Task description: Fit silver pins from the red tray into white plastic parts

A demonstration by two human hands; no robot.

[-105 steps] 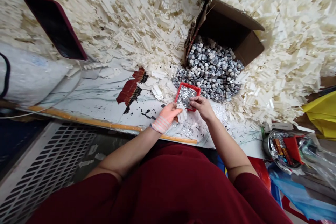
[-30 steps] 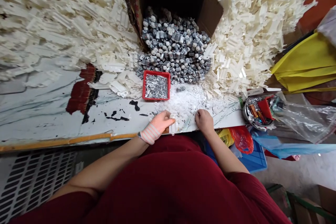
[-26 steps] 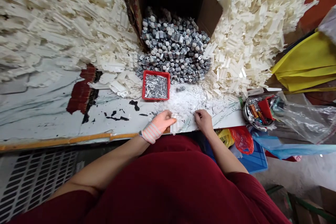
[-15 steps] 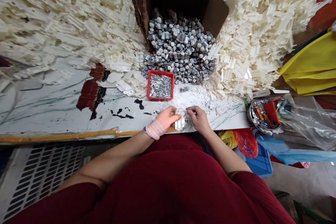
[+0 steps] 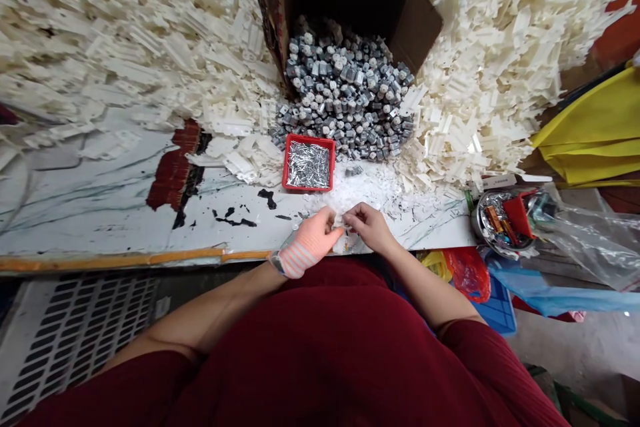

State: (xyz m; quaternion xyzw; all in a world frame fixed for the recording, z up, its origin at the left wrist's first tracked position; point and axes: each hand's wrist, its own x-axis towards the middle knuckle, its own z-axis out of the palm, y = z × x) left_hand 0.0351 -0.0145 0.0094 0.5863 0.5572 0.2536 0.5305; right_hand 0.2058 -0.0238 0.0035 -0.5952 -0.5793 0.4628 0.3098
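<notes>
My left hand [image 5: 311,241], in an orange-and-white glove, is closed with thumb and fingers around a white plastic part [image 5: 341,245] at the table's front edge. Most of that part is hidden by my hands. Bare and pinched, my right hand [image 5: 371,227] meets it from the right, its fingertips close to the left thumb. Whatever sits in that pinch is too small to make out. Just beyond both hands stands a red tray [image 5: 284,173] of thin shiny metal pins [image 5: 309,165]. Small grey motors [image 5: 345,100] with white ends spill from a cardboard box [image 5: 417,27] behind it.
Heaps of cream plastic parts [image 5: 200,67] cover the table's back on both sides. One loose motor [image 5: 354,171] lies right of the tray. At the right edge are a metal bowl [image 5: 477,223] of odds and ends and clear plastic bags [image 5: 585,240].
My right hand has moved left to meet the left hand. The white part, plainly visible before, is now mostly covered. My left hand has turned slightly.
</notes>
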